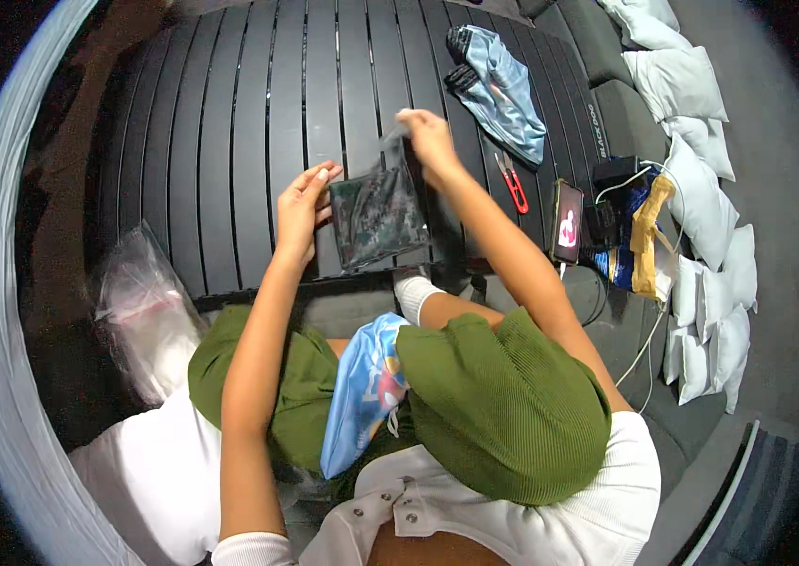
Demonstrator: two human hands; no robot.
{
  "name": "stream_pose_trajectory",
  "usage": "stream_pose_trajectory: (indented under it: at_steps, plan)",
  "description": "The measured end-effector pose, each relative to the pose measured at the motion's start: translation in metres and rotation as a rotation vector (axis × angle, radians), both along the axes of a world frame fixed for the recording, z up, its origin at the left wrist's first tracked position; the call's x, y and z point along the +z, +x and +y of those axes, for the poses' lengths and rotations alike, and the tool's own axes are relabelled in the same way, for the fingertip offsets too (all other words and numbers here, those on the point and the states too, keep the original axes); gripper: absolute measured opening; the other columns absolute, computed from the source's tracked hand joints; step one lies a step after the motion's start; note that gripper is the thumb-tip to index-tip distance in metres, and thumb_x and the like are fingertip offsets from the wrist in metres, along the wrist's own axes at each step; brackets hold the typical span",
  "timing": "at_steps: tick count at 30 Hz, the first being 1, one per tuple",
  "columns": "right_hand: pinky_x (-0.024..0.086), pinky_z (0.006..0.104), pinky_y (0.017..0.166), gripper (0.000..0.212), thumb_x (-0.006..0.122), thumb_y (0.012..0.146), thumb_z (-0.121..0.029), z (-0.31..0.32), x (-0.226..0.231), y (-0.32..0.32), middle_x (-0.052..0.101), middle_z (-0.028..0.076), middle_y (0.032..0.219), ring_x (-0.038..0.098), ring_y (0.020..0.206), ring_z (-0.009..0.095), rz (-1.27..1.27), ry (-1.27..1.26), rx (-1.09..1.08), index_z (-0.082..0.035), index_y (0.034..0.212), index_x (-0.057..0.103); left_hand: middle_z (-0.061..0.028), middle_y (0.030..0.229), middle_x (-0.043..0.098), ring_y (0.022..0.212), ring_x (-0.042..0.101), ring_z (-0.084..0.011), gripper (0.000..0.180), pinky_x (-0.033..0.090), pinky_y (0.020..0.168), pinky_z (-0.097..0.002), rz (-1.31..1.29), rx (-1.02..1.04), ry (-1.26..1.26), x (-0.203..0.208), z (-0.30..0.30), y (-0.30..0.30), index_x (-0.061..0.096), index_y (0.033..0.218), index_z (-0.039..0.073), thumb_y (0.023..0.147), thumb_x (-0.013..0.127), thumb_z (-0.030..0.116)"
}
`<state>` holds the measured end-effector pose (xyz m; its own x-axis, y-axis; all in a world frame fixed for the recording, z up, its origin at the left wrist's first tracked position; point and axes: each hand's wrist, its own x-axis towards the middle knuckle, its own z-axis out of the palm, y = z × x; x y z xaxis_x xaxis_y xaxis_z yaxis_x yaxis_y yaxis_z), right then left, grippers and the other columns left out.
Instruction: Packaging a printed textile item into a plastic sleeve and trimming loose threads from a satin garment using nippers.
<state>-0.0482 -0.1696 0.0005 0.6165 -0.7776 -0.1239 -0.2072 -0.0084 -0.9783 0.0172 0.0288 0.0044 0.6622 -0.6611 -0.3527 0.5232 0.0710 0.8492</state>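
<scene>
A flat transparent plastic bag [378, 222] with a dark folded item inside lies at the near edge of the black slatted table [230, 151]. My left hand [301, 209] pinches the bag's upper left corner between thumb and fingers. Higher up and to the right, my right hand [429, 141] is closed on the bag's see-through flap, pulling it upward. The flap is blurred, and the kind of item inside cannot be made out. Across my lap, over green shorts, lies a light-blue printed cloth pouch [366, 391].
Toward the far right lie a blue cloth with black trim [498, 90] and red-handled thread snips [512, 184]. A phone [565, 222] stands at the right edge beside cables and a blue-yellow packet [644, 236]. White pillow-like pouches [677, 85] line the sofa; plastic bags [147, 316] lie left.
</scene>
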Motion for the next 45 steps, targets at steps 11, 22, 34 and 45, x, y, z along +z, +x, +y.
stream_pose_trajectory:
  at_steps: [11,22,34,45]
  plan:
    - [0.044,0.0484,0.089,0.017,0.036,0.088,-0.007,-0.124,0.011,-0.059,0.055,0.023,0.098,0.055,0.091,0.034,-0.578,0.487,-0.530,0.006,0.094,0.045,-0.0040,0.113,0.057,0.053,0.035,-0.0020,0.033,0.035,0.048,-0.0154,0.175,0.043,-0.012,-0.005,0.004,0.008,0.051,0.115,0.003,0.088,0.051,0.022]
    - [0.049,0.0342,0.076,0.016,0.049,0.087,-0.016,-0.038,0.022,-0.094,0.060,0.013,0.086,0.060,0.081,0.021,-0.236,0.389,0.193,-0.001,0.085,0.054,-0.0039,0.111,0.058,0.066,0.048,-0.0067,0.036,0.041,0.061,-0.0202,0.169,0.045,0.034,-0.002,0.001,0.011,0.049,0.117,0.006,0.088,0.050,0.026]
    - [0.037,0.0351,0.092,0.038,0.052,0.085,-0.020,0.067,0.023,-0.113,0.044,0.017,0.128,0.049,0.110,0.028,0.124,-0.103,1.696,-0.012,0.122,0.047,-0.0017,0.106,0.059,0.066,0.047,-0.0031,0.044,0.035,0.055,-0.0155,0.010,-0.016,0.107,-0.002,0.001,0.014,0.048,0.119,0.006,0.079,0.063,0.020]
    - [0.031,0.0373,0.098,0.056,0.045,0.073,-0.009,0.097,-0.033,-0.100,0.040,0.026,0.126,0.039,0.118,0.035,0.664,-0.289,1.715,0.003,0.127,0.036,-0.0177,0.122,0.044,0.104,0.050,-0.0284,0.059,0.040,0.089,-0.0348,-0.743,0.126,0.349,-0.013,0.002,0.007,0.035,0.127,0.001,0.076,0.062,0.009]
